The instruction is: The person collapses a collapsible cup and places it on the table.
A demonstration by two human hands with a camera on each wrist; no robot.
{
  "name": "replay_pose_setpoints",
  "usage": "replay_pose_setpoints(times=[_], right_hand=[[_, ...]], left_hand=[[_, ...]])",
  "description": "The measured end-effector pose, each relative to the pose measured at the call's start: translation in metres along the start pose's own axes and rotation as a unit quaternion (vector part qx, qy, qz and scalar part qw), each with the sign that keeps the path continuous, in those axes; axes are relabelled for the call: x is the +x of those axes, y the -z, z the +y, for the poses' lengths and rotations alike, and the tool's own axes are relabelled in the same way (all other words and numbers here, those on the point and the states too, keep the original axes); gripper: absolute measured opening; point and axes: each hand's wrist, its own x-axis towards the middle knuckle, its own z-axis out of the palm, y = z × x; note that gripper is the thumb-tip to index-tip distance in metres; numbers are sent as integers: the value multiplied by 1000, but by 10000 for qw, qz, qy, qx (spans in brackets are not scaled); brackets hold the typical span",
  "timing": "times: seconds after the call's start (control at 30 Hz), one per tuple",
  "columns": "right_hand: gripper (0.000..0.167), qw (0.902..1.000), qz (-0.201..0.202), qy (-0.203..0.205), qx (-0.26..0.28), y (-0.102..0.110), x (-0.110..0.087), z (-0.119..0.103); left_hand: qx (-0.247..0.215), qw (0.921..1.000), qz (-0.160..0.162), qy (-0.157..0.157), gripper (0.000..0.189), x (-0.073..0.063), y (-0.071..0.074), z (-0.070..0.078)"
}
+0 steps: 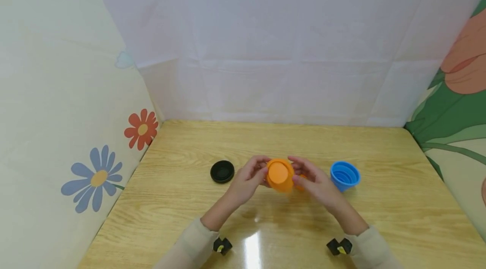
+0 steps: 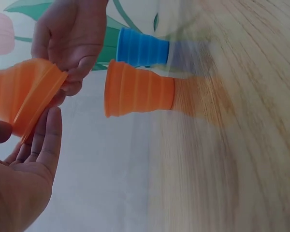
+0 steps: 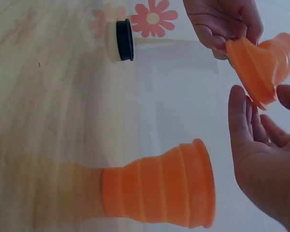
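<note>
Evidently both hands are holding one orange cup [image 1: 278,174] in the air above the worktop [image 1: 152,201]. The left hand [image 1: 244,184] is gripping its left side between thumb and fingers, while the right hand [image 1: 318,182] is gripping the right side in the same manner. The cup is hanging upside down and tilted, its round base facing the head camera and its wide rim pointing down toward the worktop. Its wall is bending unevenly, with a fold showing near the rim in both wrist views.

Just behind the right hand, a second orange cup [image 3: 159,186] is standing upright on the worktop, its ribbed wall widening toward the mouth; in the head view the hand is hiding most of it. Farther right, a blue cup [image 1: 344,175] is also standing upright, its mouth showing ringed steps inside. To the left of the left hand, a low black round piece [image 1: 222,171] is resting flat on the worktop.

Pale sleeves [image 1: 193,243] are covering the forearms. A white cloth [image 1: 243,49] is hanging behind the worktop, and flower-patterned cloths [image 1: 38,92] are flanking it on both sides.
</note>
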Motion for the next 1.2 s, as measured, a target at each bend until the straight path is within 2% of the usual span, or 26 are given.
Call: replay_pose_setpoints(times=[0.13, 0.23, 0.3, 0.53, 0.67, 0.77, 1.0, 1.07, 1.2], right_hand=[[56, 9976, -73, -16, 684, -4, -2, 6], [64, 9946, -236, 64, 1008, -9, -3, 10], [67, 9942, -174, 71, 1061, -11, -2, 12], [58, 9955, 416, 61, 846, -13, -2, 12], [51, 9950, 575, -70, 809, -11, -3, 10], [48, 9964, 405, -179, 718, -9, -3, 8], [44, 9987, -382, -201, 272, -5, -2, 7], [45, 9985, -403, -312, 187, -4, -2, 8], [46, 9977, -126, -669, 33, -6, 0, 9]], left_hand=[[-335, 9991, 269, -42, 34, 1, 1, -1], [-548, 9980, 299, -18, 36, 1, 2, -1], [-641, 9975, 277, 61, 37, 1, 2, -2], [-731, 9962, 101, 459, 49, -3, 3, -5], [-572, 9956, -238, 707, 37, -6, 4, -8], [-392, 9953, -387, 799, 26, -7, 6, -9], [239, 9914, -506, 1182, 30, -2, 5, -9], [274, 9901, -590, 1246, 29, -2, 4, -8], [218, 9894, -626, 1288, 29, -1, 3, -8]])
